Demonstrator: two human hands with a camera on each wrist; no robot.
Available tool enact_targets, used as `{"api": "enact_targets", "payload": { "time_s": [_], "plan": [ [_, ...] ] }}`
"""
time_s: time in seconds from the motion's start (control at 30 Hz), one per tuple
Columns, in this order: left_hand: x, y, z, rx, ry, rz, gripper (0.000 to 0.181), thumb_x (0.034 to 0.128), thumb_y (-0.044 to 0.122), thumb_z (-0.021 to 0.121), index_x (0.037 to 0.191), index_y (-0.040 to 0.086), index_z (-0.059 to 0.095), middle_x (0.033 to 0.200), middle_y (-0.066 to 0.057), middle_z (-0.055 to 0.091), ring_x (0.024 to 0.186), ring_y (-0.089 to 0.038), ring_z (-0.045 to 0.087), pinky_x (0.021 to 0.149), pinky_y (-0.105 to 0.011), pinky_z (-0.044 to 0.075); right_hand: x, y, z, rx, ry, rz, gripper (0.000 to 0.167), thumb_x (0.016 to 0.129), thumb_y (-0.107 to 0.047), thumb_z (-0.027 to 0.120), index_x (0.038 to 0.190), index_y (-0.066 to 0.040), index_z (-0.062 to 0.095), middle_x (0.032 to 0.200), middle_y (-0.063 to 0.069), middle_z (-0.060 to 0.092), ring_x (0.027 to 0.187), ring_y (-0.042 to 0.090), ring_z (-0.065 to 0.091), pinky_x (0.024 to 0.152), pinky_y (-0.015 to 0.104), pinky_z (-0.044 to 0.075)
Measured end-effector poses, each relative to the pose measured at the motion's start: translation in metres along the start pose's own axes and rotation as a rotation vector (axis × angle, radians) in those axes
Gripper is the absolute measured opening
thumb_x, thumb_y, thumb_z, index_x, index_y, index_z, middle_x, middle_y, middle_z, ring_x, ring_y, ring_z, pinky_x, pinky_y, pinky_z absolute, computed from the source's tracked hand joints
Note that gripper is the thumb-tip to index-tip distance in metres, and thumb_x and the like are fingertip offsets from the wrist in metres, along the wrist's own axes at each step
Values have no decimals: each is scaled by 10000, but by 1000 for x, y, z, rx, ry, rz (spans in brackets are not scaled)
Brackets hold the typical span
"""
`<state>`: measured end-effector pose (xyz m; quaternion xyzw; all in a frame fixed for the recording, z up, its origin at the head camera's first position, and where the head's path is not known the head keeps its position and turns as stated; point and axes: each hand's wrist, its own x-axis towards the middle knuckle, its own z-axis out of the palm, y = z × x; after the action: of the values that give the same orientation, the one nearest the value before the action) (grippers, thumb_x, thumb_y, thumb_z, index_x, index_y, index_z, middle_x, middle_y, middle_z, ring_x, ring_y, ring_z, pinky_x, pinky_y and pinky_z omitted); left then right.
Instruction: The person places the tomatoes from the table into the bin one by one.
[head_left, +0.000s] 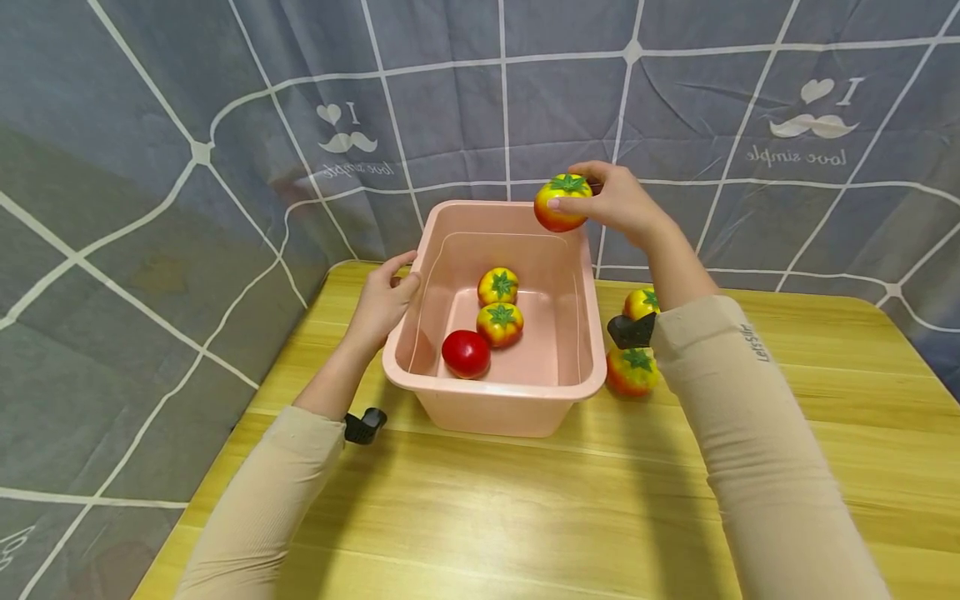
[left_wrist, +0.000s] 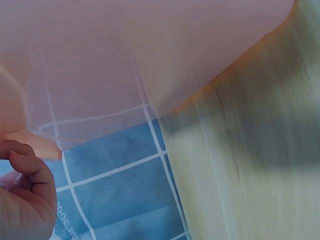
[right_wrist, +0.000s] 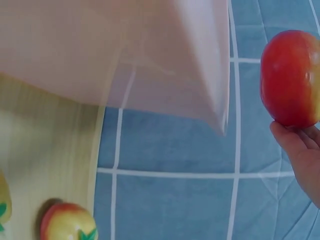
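My right hand (head_left: 618, 200) grips a yellow-and-red toy tomato (head_left: 558, 218) with a green leafy top, held above the far right corner of a pink plastic bin (head_left: 495, 412). In the right wrist view the tomato's red underside (right_wrist: 286, 77) shows, with fingers touching it from below. My left hand (head_left: 384, 304) holds the bin's left rim, its fingers curled in the left wrist view. Inside the bin lie two similar tomatoes, one farther back (head_left: 498, 286) and one in the middle (head_left: 500, 325), beside a red one (head_left: 466, 354) whose leafy top is not visible.
Two more tomatoes, a back one (head_left: 640, 303) and a front one (head_left: 632, 372), sit on the wooden table (head_left: 480, 508) right of the bin, partly behind my right wrist. A grey curtain with white lines (head_left: 450, 117) hangs behind the table and along its left.
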<state>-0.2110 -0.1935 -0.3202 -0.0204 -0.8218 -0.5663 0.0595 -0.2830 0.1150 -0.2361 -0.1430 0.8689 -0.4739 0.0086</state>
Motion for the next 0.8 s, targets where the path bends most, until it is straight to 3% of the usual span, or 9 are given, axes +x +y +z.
{"api": "enact_targets", "payload": {
  "time_s": [0.47,0.8],
  "plan": [
    [1,4,2,7,6,-20,469,1003,143,503,1456,19,486,892,-160,576,730,-147,542,627,-174,487,10,-16,4,-3,-6,3,712,881,-278,720,1457,19,422,1366,188,480,1144,273,464,1004,337,450],
    [2,9,5,18,17,-33,470,1005,140,498,1458,15,481,897,-156,570,734,-141,532,632,-171,482,23,-13,16,3,-52,-4,707,886,-253,716,1457,35,414,1369,199,487,1183,293,468,1020,329,437]
  ]
}}
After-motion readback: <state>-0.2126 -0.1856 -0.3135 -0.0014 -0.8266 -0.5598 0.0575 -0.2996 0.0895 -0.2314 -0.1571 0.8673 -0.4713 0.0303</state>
